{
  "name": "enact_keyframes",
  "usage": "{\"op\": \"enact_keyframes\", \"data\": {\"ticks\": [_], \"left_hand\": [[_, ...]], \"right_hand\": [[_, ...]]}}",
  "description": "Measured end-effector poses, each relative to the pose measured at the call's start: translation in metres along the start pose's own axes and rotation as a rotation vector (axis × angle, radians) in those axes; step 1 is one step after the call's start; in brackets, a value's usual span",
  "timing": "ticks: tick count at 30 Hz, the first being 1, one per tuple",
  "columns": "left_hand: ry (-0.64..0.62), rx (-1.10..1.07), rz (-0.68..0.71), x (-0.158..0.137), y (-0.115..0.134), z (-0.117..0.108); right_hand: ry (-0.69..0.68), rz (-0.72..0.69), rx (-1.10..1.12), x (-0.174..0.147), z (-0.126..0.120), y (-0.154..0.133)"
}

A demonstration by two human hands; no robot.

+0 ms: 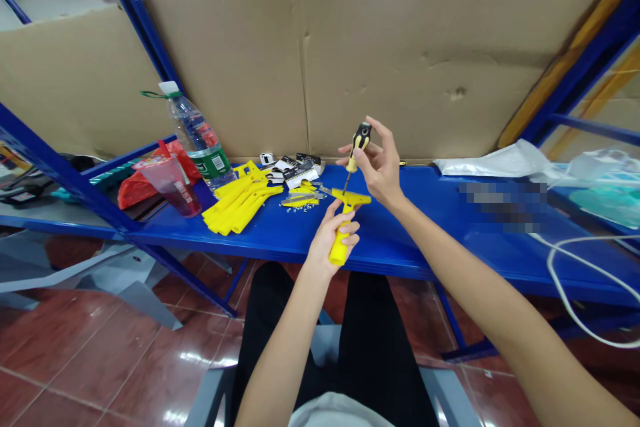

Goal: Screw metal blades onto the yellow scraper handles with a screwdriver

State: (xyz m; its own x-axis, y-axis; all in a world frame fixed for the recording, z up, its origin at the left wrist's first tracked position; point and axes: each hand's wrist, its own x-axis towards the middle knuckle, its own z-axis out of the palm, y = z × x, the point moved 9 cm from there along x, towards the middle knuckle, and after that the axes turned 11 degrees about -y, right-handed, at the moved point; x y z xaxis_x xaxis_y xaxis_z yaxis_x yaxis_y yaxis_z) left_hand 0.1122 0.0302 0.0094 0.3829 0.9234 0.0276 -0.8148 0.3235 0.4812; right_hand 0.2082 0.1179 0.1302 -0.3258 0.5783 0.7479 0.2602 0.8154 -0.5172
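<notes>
My left hand (327,240) is wrapped round the handle of a yellow scraper (340,248), its wide head facing up and away from me. In my right hand (381,170) is a screwdriver (359,145) with a black and cream handle, held nearly upright by the fingers. The screwdriver's tip meets the scraper's head; any screw under it is too small to make out. Left of my hands, several yellow scraper handles (235,203) lie in a pile. Beside them are flat metal blades (303,198) on yellow pieces, and small screws (299,209) scattered on the blue table.
Black and white packets (295,170) lie behind the blades. A large water bottle (200,137) and a pink cup (173,183) stand at the left, near a red bag (135,188). On the right are a white plastic bag (490,159) and a white cable (553,260). Cardboard (360,47) walls the back.
</notes>
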Motion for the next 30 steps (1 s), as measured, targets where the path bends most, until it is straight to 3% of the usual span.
{"op": "enact_keyframes", "data": {"ticks": [6,12,16,25,30], "left_hand": [[0.004,-0.006,-0.007,0.000,-0.001,-0.003],[-0.001,-0.007,-0.003,0.000,-0.001,-0.004],[0.005,-0.018,0.002,0.000,-0.001,-0.004],[-0.012,-0.041,0.015,-0.001,0.000,-0.001],[-0.010,-0.063,0.023,-0.001,0.000,-0.001]], "right_hand": [[0.112,-0.031,0.056,0.001,-0.009,0.009],[0.016,-0.005,0.052,-0.002,-0.003,0.000],[0.041,0.019,0.103,-0.002,0.000,0.006],[0.030,-0.153,0.144,-0.001,0.001,0.001],[0.037,-0.176,0.158,0.001,0.003,0.007]]}}
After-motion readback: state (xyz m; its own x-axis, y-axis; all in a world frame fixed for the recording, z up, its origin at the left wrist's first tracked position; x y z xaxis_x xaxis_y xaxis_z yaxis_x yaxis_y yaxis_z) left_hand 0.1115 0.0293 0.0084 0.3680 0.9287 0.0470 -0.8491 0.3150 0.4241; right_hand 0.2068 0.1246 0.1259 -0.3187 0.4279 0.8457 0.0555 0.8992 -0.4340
